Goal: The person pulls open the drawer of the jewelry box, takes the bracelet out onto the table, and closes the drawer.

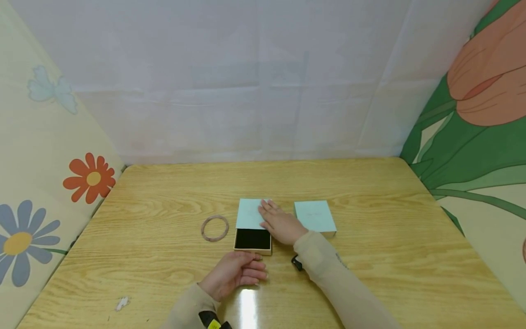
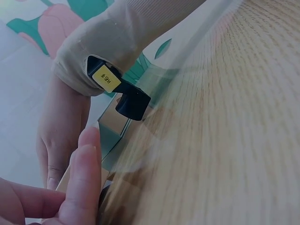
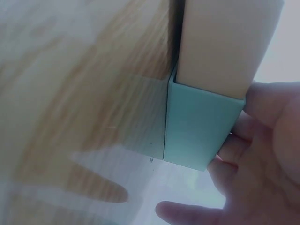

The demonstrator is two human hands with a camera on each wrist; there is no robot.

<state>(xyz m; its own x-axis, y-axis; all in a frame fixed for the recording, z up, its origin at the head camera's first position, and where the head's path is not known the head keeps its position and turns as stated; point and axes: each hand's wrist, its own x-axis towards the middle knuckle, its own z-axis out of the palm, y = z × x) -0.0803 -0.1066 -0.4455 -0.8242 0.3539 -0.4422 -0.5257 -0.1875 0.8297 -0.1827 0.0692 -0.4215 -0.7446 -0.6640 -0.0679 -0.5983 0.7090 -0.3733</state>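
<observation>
Before you, glossy wood-grain tabletop; smooth, matt, card-like box cover; dull tray lining; your right sleeve, ribbed cloth.

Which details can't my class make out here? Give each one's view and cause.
Drawer: head view, far part hidden under the sleeve.
Second box: head view, inside hidden by its cover.
Marks on that cover: head view, too faint and small to identify.
Left hand: left wrist view, cut off by the left and bottom edges.
Right hand: right wrist view, cut off by the right and bottom edges.
</observation>
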